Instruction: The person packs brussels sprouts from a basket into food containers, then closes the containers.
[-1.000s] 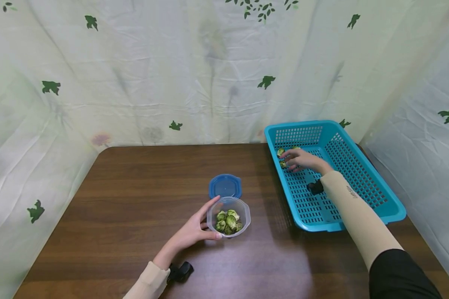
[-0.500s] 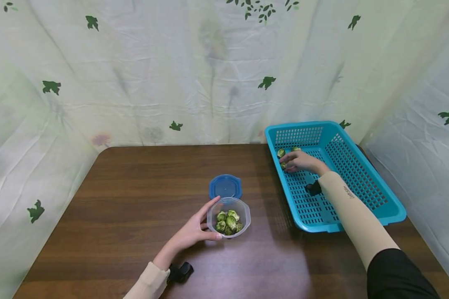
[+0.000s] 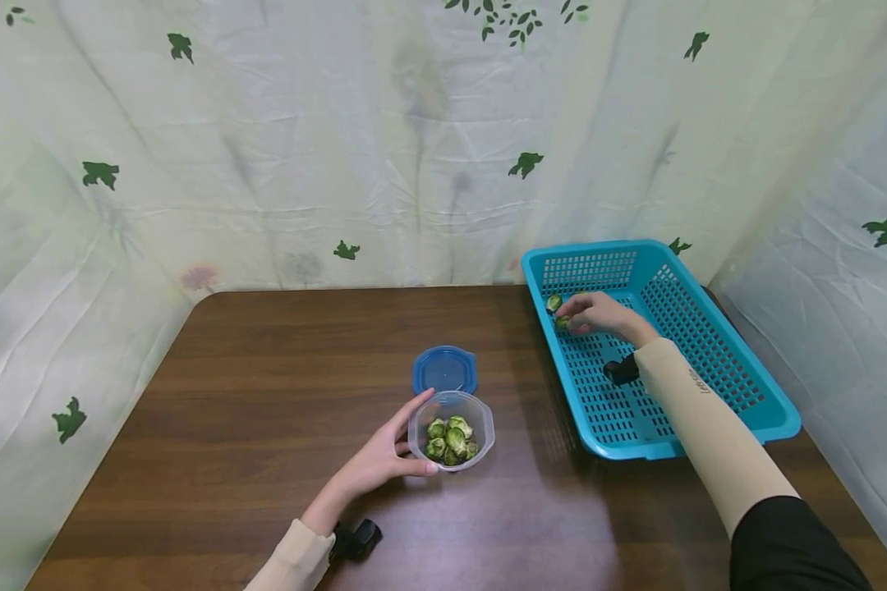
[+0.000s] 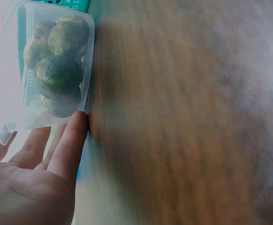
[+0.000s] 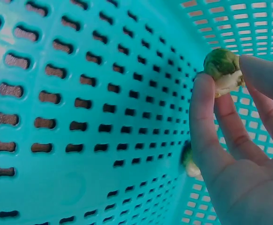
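My left hand (image 3: 379, 460) holds a clear plastic container (image 3: 489, 427) on the table, its thumb on the near side and index finger on the far side. Several Brussels sprouts (image 4: 59, 75) lie inside the container. In the right wrist view, my right hand (image 5: 239, 154) pinches one Brussels sprout (image 5: 221, 65) between thumb and fingertips, inside the left part of the blue basket (image 3: 772, 414). Another sprout (image 5: 190, 164) lies behind the fingers, partly hidden. A further sprout (image 3: 553, 303) sits by the basket's left wall, and one more is mostly hidden behind the hand.
Just behind the container lies a blue lid (image 3: 445, 367). The basket stands at the right of the wooden table (image 3: 288, 361), with perforated walls and a raised rim. A pale leaf-patterned curtain (image 3: 414, 164) hangs at the back and sides.
My right fingers have closed on a sprout by the basket's left wall, after hovering over it. The left hand and container have stayed put.
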`<act>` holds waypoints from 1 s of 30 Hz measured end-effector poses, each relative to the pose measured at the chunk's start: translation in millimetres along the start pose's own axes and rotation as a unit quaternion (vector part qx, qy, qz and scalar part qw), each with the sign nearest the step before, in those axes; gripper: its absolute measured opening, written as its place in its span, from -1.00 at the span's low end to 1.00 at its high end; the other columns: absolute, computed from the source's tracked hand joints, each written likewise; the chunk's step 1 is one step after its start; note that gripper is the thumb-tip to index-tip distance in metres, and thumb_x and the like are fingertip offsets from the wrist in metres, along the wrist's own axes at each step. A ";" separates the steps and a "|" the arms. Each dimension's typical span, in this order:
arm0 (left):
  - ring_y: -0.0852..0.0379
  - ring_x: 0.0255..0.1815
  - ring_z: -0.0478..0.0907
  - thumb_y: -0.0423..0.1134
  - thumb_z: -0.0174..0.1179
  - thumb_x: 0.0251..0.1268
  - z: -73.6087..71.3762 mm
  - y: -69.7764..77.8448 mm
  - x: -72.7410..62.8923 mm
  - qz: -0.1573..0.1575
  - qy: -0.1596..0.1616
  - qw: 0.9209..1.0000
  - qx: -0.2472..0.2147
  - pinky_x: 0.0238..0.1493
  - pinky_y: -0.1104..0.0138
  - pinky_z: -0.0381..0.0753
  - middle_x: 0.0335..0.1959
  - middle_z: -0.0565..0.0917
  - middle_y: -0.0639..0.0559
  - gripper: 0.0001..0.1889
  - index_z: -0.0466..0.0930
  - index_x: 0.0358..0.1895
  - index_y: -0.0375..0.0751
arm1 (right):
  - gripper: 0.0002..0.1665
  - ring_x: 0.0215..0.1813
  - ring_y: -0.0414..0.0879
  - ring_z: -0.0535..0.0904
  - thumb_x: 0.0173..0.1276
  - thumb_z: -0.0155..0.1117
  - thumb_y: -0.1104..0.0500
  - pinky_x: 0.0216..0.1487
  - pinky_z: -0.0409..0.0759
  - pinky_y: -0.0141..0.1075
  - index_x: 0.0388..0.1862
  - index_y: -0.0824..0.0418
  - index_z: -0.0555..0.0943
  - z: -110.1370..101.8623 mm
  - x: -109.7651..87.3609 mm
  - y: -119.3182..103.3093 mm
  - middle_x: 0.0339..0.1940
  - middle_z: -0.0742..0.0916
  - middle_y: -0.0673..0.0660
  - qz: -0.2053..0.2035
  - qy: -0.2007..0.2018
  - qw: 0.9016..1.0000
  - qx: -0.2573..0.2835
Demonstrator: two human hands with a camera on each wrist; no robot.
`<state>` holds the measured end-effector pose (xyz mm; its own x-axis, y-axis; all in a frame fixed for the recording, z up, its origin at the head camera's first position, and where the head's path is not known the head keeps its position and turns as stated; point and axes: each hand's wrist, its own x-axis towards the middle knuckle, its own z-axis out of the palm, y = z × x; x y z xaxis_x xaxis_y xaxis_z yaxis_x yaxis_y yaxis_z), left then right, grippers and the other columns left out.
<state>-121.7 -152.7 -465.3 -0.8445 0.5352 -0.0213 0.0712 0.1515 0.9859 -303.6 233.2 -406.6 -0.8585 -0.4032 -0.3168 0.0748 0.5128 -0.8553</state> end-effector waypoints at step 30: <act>-0.21 0.36 0.21 -0.31 0.41 0.09 -0.1 -2.5 0.4 -0.004 0.001 1.000 0.002 0.16 0.12 0.45 0.47 0.05 -0.21 0.00 -0.08 0.54 -0.05 | -0.65 0.08 0.32 0.49 0.43 0.10 0.30 0.13 0.45 0.13 0.12 0.46 0.43 -7.0 -34.9 -22.0 0.06 0.48 0.35 -0.076 0.017 0.996 0.031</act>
<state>-122.2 -152.9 -467.7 -0.8463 0.5320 -0.0279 0.0672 0.1587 0.9850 -278.8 241.3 -373.8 -0.8793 -0.4457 -0.1677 -0.0275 0.3992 -0.9165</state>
